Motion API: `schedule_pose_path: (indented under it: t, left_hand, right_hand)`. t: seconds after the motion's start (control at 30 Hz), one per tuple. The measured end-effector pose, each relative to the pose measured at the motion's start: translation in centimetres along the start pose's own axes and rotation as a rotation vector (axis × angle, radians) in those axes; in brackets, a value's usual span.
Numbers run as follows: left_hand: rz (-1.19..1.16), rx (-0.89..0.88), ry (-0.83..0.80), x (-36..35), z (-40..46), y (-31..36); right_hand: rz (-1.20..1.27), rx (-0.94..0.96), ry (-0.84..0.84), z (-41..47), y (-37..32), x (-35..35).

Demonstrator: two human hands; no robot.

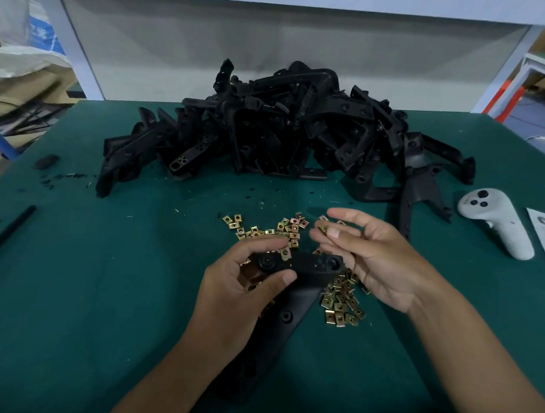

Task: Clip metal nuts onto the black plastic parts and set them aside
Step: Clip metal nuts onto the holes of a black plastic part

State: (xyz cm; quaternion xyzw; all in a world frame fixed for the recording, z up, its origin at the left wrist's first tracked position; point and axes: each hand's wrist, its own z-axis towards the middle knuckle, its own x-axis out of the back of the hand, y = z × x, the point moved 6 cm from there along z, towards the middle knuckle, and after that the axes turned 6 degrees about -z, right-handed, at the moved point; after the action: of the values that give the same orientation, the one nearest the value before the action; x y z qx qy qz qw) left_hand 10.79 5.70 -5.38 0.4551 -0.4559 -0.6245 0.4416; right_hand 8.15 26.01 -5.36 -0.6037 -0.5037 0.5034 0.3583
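While left hand (pixel 246 280) grips black part (pixel 306 267), right hand (pixel 365 257) pinches nut (pixel 324 229).

The scene is dim and cool-toned, lit softly from above, so the green bench (pixel 105 292) carries only faint, diffuse shadows beneath the hands and the pile of black parts (pixel 284 128). That pile reads as a nearly featureless dark mass, with detail lost in its shadows. The brass nuts (pixel 264 229) catch small warm glints. Wide-angle distortion bends the frame's edges, and the background and corners look soft and slightly smeared.
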Motion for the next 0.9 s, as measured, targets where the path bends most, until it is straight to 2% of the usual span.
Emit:
schedule_pose_path:
  t: [0.1,0.47,0.7,0.9]
  left_hand:
    - [-0.014,-0.017,0.007,0.0,0.0,0.1]
    - [0.02,-0.096,0.029,0.3,0.3,-0.1]
    - [0.006,-0.134,-0.003,0.0,0.1,0.0]
    - [-0.023,-0.125,0.013,-0.2,0.0,0.2]
  right_hand:
    - [-0.058,0.003,0.025,-0.1,-0.2,0.0]
    - [-0.191,0.07,-0.042,-0.3,-0.7,-0.5]
    - [-0.221,0.115,0.019,-0.4,-0.8,-0.4]
    - [-0.347,0.174,-0.041,-0.8,-1.0,-1.1]
